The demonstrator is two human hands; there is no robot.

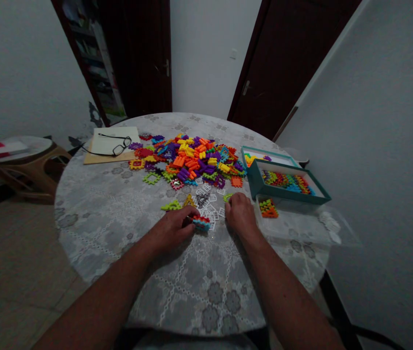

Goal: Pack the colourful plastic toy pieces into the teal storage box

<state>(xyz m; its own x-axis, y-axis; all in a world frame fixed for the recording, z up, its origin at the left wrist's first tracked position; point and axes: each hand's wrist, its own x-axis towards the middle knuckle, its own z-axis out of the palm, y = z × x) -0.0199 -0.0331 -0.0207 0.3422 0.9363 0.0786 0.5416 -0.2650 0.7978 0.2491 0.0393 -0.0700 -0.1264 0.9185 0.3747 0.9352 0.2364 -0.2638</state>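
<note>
My left hand (pixel 177 226) rests low over the near middle of the table, thumb and fingers closed on a small stack of red and blue toothed plastic building pieces (pixel 202 223). Curled downward, my right hand (pixel 242 215) has its fingertips hidden. A lime-green toothed piece (pixel 227 197) shows just beyond its fingers; whether they grip it I cannot tell. Between the hands lie several small white plastic frames (pixel 211 215) and a few grey pieces (pixel 202 199). Left of them are a lime-green piece (pixel 171 205) and a yellow triangular piece (pixel 189 201).
A heap of coloured building pieces (pixel 191 158) covers the table's far middle. Eyeglasses (pixel 118 148) lie on paper (pixel 106 141) at far left. To the right stand a teal box (pixel 286 187) of sorted pieces and a clear plastic tray (pixel 301 228) holding triangular and white pieces.
</note>
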